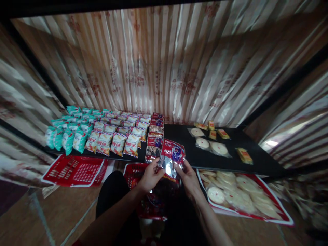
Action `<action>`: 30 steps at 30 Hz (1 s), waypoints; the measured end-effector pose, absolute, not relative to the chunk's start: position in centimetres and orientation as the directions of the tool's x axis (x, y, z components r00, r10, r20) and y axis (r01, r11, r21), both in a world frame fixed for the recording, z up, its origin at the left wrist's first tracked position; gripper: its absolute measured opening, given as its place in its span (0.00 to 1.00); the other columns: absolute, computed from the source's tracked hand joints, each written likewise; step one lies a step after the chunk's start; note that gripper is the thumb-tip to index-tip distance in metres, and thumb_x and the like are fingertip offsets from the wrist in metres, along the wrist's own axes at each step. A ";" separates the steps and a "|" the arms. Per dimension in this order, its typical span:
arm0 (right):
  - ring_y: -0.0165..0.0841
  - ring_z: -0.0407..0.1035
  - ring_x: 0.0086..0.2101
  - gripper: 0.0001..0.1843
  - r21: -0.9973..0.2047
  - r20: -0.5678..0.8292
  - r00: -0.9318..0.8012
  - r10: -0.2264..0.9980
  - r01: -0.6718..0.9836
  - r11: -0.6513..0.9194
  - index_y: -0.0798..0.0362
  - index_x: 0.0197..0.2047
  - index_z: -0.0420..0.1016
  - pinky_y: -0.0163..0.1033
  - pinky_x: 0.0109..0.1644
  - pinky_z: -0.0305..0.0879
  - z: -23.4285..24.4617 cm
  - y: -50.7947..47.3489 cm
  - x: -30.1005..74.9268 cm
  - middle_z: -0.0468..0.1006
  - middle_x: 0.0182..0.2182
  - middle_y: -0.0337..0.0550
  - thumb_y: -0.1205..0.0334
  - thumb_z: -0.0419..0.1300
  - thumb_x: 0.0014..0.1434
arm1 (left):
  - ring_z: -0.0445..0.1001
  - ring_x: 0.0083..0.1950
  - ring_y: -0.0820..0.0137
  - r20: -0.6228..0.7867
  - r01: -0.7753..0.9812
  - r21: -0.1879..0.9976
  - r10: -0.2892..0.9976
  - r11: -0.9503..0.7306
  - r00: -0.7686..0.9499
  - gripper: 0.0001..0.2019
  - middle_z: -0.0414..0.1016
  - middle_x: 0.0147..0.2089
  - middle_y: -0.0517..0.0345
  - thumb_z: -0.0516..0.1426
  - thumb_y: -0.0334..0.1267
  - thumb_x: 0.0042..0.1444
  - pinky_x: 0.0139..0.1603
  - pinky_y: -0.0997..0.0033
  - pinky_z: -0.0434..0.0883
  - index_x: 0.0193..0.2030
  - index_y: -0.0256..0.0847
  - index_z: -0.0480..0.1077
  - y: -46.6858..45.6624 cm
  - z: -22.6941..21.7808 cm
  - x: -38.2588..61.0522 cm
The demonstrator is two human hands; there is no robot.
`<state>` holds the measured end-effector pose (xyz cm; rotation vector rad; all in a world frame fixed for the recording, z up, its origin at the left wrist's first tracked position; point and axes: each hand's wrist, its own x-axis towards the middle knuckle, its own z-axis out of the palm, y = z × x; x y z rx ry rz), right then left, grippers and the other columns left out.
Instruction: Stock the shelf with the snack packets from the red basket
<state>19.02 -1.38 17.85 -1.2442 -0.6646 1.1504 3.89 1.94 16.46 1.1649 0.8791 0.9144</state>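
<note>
Between my hands is a red and silver snack packet (173, 152), tilted over the front edge of the black shelf (186, 145). My left hand (151, 175) pinches its lower left side, and my right hand (189, 177) grips its lower right side. Just left of it, a column of matching red packets (154, 141) lies on the shelf. Below my hands stands a red basket (133, 169) with more dark red packets in it, partly hidden by my hands and the held packet.
Left on the shelf stand rows of white and orange snack bags (118, 142) and teal bags (80, 139). Round flat packs (219, 149) and yellow packets (244, 155) lie at right. Below are a red basket (77, 171) and one holding round packs (287, 216). Striped sheeting (164, 68) hangs behind.
</note>
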 end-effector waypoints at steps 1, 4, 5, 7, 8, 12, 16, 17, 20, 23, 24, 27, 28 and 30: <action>0.37 0.74 0.35 0.29 -0.949 -0.181 0.336 0.924 -0.306 -0.074 0.48 0.48 0.70 0.41 0.39 0.71 17.9 -0.8 19.1 0.81 0.38 0.40 0.52 0.70 0.42 | 0.73 0.51 0.66 -0.092 -0.127 0.981 0.926 0.148 0.365 0.26 0.73 0.53 0.46 0.58 0.28 0.51 0.53 0.66 0.69 0.58 0.37 0.61 2.3 16.3 4.0; 0.37 0.74 0.37 0.34 -0.948 -0.165 0.345 0.924 -0.315 -0.052 0.47 0.52 0.68 0.41 0.42 0.71 17.9 1.2 19.1 0.80 0.39 0.40 0.54 0.70 0.40 | 0.75 0.48 0.67 -0.089 -0.121 0.984 0.944 0.133 0.317 0.27 0.75 0.51 0.47 0.57 0.27 0.52 0.51 0.66 0.71 0.60 0.37 0.59 3.9 15.7 4.4; 0.37 0.74 0.37 0.35 -0.946 -0.164 0.345 0.924 -0.319 -0.048 0.47 0.53 0.67 0.41 0.42 0.71 17.8 2.0 19.1 0.80 0.39 0.40 0.54 0.70 0.40 | 0.75 0.47 0.67 -0.083 -0.111 0.986 0.951 0.121 0.299 0.27 0.75 0.49 0.48 0.57 0.27 0.52 0.50 0.67 0.71 0.60 0.38 0.59 4.5 15.5 4.6; 0.37 0.75 0.36 0.38 -0.943 -0.171 0.335 0.927 -0.328 -0.055 0.47 0.55 0.66 0.42 0.41 0.71 17.7 3.6 19.3 0.80 0.39 0.39 0.54 0.70 0.39 | 0.76 0.45 0.68 -0.065 -0.080 0.993 0.964 0.088 0.258 0.27 0.76 0.47 0.51 0.56 0.27 0.53 0.49 0.67 0.72 0.60 0.39 0.59 5.9 15.3 4.8; 0.37 0.75 0.35 0.39 -0.942 -0.176 0.323 0.930 -0.328 -0.064 0.47 0.55 0.65 0.42 0.41 0.71 17.6 4.5 19.4 0.81 0.38 0.39 0.54 0.70 0.39 | 0.76 0.44 0.69 -0.056 -0.057 0.996 0.970 0.072 0.238 0.27 0.77 0.45 0.52 0.56 0.27 0.53 0.48 0.68 0.72 0.60 0.39 0.58 6.7 15.2 4.9; 0.38 0.75 0.34 0.39 -0.957 -0.177 0.293 0.940 -0.276 -0.094 0.49 0.56 0.64 0.42 0.38 0.72 17.2 8.1 19.7 0.81 0.37 0.41 0.53 0.68 0.40 | 0.77 0.42 0.69 -0.034 0.045 0.999 0.990 0.028 0.137 0.26 0.78 0.42 0.56 0.58 0.28 0.51 0.48 0.67 0.72 0.58 0.42 0.61 10.1 14.9 5.4; 0.37 0.75 0.36 0.35 -0.988 -0.094 0.344 0.934 -0.151 -0.044 0.50 0.55 0.65 0.40 0.39 0.71 17.2 11.9 19.8 0.80 0.40 0.43 0.54 0.64 0.43 | 0.76 0.44 0.68 0.028 0.129 0.991 0.998 -0.036 0.060 0.24 0.78 0.43 0.56 0.59 0.30 0.51 0.51 0.65 0.70 0.56 0.43 0.64 13.6 14.9 5.9; 0.37 0.75 0.36 0.34 -0.993 -0.076 0.356 0.931 -0.115 -0.037 0.51 0.55 0.65 0.40 0.39 0.70 17.2 12.8 19.8 0.80 0.39 0.43 0.54 0.64 0.43 | 0.76 0.46 0.68 0.055 0.146 0.987 0.997 -0.061 0.049 0.23 0.77 0.44 0.55 0.58 0.29 0.51 0.53 0.64 0.69 0.55 0.43 0.64 14.3 14.9 6.1; 0.37 0.74 0.36 0.34 -0.998 -0.049 0.396 0.917 0.015 -0.060 0.52 0.57 0.64 0.41 0.40 0.70 17.3 15.2 20.0 0.80 0.38 0.44 0.54 0.62 0.45 | 0.74 0.50 0.67 0.113 0.222 0.968 0.993 -0.117 0.029 0.23 0.75 0.48 0.52 0.56 0.28 0.52 0.55 0.64 0.68 0.57 0.40 0.63 16.3 15.4 6.4; 0.37 0.74 0.36 0.36 -0.980 -0.016 0.426 0.904 0.171 -0.098 0.53 0.60 0.61 0.41 0.42 0.69 16.8 16.9 20.2 0.79 0.36 0.43 0.54 0.61 0.47 | 0.73 0.51 0.65 0.116 0.358 0.927 0.993 -0.114 0.017 0.24 0.74 0.49 0.47 0.57 0.29 0.51 0.55 0.63 0.67 0.57 0.35 0.63 17.3 15.9 6.7; 0.37 0.74 0.36 0.36 -0.968 -0.002 0.432 0.902 0.225 -0.110 0.54 0.60 0.61 0.41 0.42 0.68 16.6 17.3 20.3 0.79 0.35 0.43 0.54 0.61 0.48 | 0.72 0.52 0.63 0.115 0.410 0.906 0.993 -0.109 0.009 0.24 0.73 0.50 0.46 0.58 0.30 0.51 0.56 0.62 0.67 0.56 0.35 0.64 17.4 16.1 6.7; 0.37 0.74 0.36 0.34 -0.921 0.033 0.430 0.902 0.363 -0.139 0.52 0.60 0.61 0.40 0.42 0.67 15.8 18.0 20.5 0.79 0.34 0.42 0.54 0.60 0.50 | 0.69 0.55 0.60 0.123 0.552 0.828 0.992 -0.104 0.002 0.22 0.71 0.51 0.46 0.59 0.33 0.50 0.58 0.61 0.65 0.53 0.36 0.67 17.3 16.5 6.8; 0.36 0.73 0.36 0.34 -0.907 0.041 0.430 0.902 0.396 -0.147 0.51 0.60 0.61 0.40 0.42 0.67 15.6 18.1 20.5 0.79 0.34 0.41 0.55 0.59 0.51 | 0.69 0.55 0.60 0.123 0.590 0.800 0.992 -0.106 0.011 0.21 0.71 0.51 0.46 0.59 0.33 0.50 0.58 0.62 0.64 0.53 0.36 0.68 17.3 16.6 6.8; 0.37 0.73 0.36 0.34 -0.879 0.051 0.427 0.903 0.449 -0.163 0.51 0.61 0.59 0.41 0.43 0.66 15.3 18.2 20.5 0.79 0.35 0.42 0.55 0.58 0.52 | 0.68 0.55 0.61 0.119 0.654 0.748 0.992 -0.112 0.033 0.19 0.71 0.51 0.45 0.57 0.33 0.52 0.58 0.64 0.63 0.52 0.35 0.69 17.1 16.8 6.8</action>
